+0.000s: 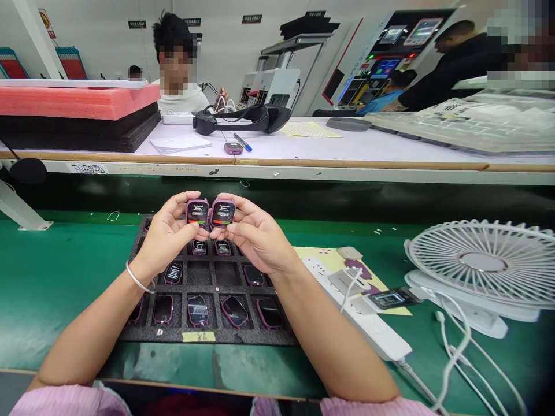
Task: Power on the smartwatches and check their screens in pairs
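Note:
My left hand [172, 231] is closed on a purple smartwatch [197, 212] with its lit screen toward me. A second purple smartwatch [222, 213], also lit with text and a red-to-green strip, is pinched in my right hand [259, 234]. The two watches are side by side, nearly touching, above a dark foam tray [171, 334]. Several more watches without straps lie in the tray's compartments, among them a lit watch [173, 273] and a dark-screened watch [235, 311]. Two compartments in the third row hold nothing. My hands hide part of the tray's back rows.
A white fan [483, 263], a power strip [373, 332] and loose white cables lie at the right. The raised shelf [269, 156] behind carries a headset [243, 119], a pen [242, 142] and pink foam [82, 101]. A co-worker [182, 98] is across the bench.

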Motion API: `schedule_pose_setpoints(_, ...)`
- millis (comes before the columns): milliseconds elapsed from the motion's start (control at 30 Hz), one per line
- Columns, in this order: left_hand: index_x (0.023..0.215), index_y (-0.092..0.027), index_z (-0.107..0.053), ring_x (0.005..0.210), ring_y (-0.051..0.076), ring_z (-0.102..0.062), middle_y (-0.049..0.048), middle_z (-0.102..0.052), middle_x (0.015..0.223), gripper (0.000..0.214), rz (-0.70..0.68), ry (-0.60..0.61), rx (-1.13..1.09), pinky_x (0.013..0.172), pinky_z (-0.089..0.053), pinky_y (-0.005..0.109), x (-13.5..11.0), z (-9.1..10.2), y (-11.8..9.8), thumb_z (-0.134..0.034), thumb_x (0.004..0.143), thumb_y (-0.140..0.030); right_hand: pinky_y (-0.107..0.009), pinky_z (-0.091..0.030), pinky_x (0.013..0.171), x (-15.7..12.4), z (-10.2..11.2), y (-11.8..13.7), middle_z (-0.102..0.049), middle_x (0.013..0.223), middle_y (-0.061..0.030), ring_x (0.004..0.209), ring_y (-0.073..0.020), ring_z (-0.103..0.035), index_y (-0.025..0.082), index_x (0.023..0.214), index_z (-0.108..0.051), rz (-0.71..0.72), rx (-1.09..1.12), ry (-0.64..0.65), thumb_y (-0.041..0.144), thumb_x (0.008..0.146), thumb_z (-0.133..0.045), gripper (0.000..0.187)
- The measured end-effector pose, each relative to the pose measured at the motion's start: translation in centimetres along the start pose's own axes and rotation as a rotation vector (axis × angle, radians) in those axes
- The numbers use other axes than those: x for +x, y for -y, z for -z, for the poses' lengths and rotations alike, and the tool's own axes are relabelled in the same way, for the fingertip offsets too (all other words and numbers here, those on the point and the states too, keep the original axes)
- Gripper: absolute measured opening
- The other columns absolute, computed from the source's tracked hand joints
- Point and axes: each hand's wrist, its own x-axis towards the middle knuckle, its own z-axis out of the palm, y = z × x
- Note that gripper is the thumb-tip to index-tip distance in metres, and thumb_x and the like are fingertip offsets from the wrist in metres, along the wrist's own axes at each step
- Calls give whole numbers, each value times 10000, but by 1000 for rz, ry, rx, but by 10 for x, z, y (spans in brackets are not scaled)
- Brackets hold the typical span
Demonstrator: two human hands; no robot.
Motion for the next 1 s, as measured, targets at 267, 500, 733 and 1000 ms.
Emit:
schedule_pose_setpoints(267,1266,-184,-525,711,115,-733,84,-638,1206,536,7,1,-3,714,-645,275,0,0,1,-679,755,-140,-310,-576,754,0,1,-2,-704,999,-1,734,-122,-680,247,1209,-618,8,-33,4,125,739,-685,490)
schedule_pose_setpoints(500,1244,-188,-540,708,104,-728,63,-643,1167,534,2,-2,-15,706,-643,253,1,-2,1,-670,734,-102,-317,-582,746,0,1,-2,-708,998,-5,725,-127,-672,252,1200,-628,9,-32,-9,126,724,-691,496)
schedule_pose_setpoints(733,1246,-197,-544,723,104,-724,66,-649,1186,523,-8,2,4,716,-644,262,1,-1,2,-671,746,-116,-315,-585,740,0,1,-1,-714,1043,-12,726,-122,-672,247,1204,-622,19,-33,-2,130,713,-702,511)
schedule_pose_setpoints(1000,1237,-192,-545,710,94,-713,59,-642,1177,536,-1,-2,-7,718,-641,256,0,-2,1,-662,722,-100,-297,-583,732,-1,0,-1,-723,1075,-15,716,-110,-670,242,1209,-621,25,-25,5,117,699,-703,531)
